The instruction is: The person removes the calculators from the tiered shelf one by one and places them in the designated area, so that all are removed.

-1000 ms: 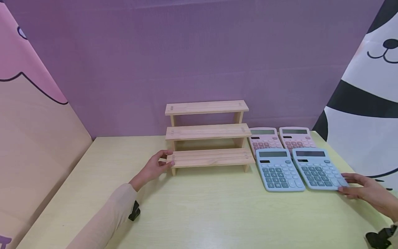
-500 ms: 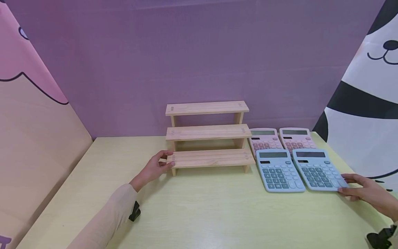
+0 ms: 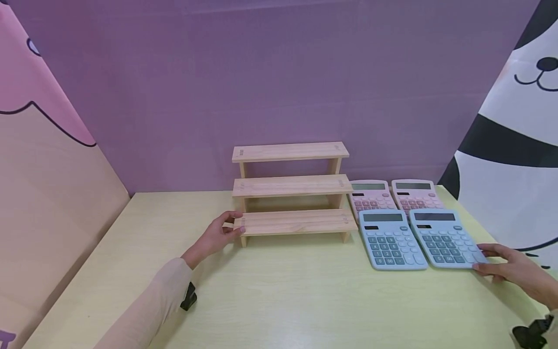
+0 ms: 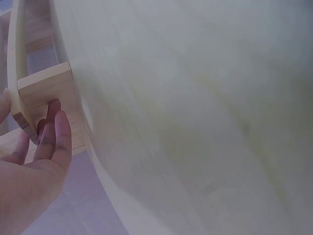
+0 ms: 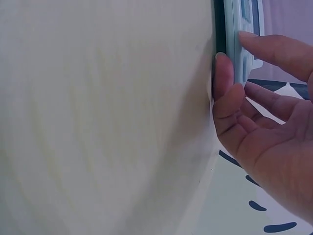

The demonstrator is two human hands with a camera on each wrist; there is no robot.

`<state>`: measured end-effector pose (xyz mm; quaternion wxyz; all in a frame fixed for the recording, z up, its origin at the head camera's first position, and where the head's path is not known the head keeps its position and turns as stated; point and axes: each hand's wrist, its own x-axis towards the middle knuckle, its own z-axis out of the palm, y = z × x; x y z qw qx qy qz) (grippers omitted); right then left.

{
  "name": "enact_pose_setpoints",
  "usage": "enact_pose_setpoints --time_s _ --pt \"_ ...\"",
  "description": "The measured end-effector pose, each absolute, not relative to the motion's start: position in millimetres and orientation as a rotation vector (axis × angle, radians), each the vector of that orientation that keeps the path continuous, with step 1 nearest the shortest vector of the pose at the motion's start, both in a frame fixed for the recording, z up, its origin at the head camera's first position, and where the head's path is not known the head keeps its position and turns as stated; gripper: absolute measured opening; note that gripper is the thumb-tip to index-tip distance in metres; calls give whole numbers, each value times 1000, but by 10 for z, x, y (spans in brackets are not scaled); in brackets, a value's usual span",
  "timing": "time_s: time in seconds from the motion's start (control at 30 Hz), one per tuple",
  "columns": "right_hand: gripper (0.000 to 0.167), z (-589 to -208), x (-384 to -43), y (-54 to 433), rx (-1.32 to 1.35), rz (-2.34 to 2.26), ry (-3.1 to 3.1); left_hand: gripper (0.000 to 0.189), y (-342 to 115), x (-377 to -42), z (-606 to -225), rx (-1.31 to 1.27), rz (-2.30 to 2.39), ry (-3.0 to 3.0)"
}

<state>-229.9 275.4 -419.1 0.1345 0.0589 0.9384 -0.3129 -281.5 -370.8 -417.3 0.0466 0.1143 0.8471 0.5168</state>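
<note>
A three-tier wooden display shelf [image 3: 296,222] stands at the back middle of the table. My left hand [image 3: 220,235] grips the left end of its lowest step; in the left wrist view the fingers [image 4: 61,137] curl under the board [image 4: 17,98]. At the right, my right hand [image 3: 519,271] pinches the lower right corner of a blue calculator [image 3: 446,240]. The right wrist view shows the thumb [image 5: 279,51] on the calculator's [image 5: 237,44] face and fingers at its underside. Another blue calculator [image 3: 390,240] lies just left of it.
Two pink calculators [image 3: 372,196] lie behind the blue ones, partly covered by them, close to the shelf's right side. A purple backdrop [image 3: 218,87] rises behind the table [image 3: 296,300]. Printed panels with cartoon figures flank it, the panda panel [image 3: 510,194] near my right hand.
</note>
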Motion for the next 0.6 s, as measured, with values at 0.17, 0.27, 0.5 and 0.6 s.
enact_pose_setpoints --time_s 0.17,0.27,0.5,0.6 --pt "97 -4186 -2296 2745 189 -905 2718 49 -3709 -2814 -4180 368 1574 2586" --pt "92 -4187 -2283 2739 188 -903 2731 48 -3689 -2768 -4128 378 1575 2591" --pt "99 -4195 -2289 2743 207 -920 2723 49 -3693 -2797 -4146 364 1555 2603" --pt "100 -4194 -2291 2733 214 -936 2721 49 -3698 -2813 -4161 352 1546 2609"
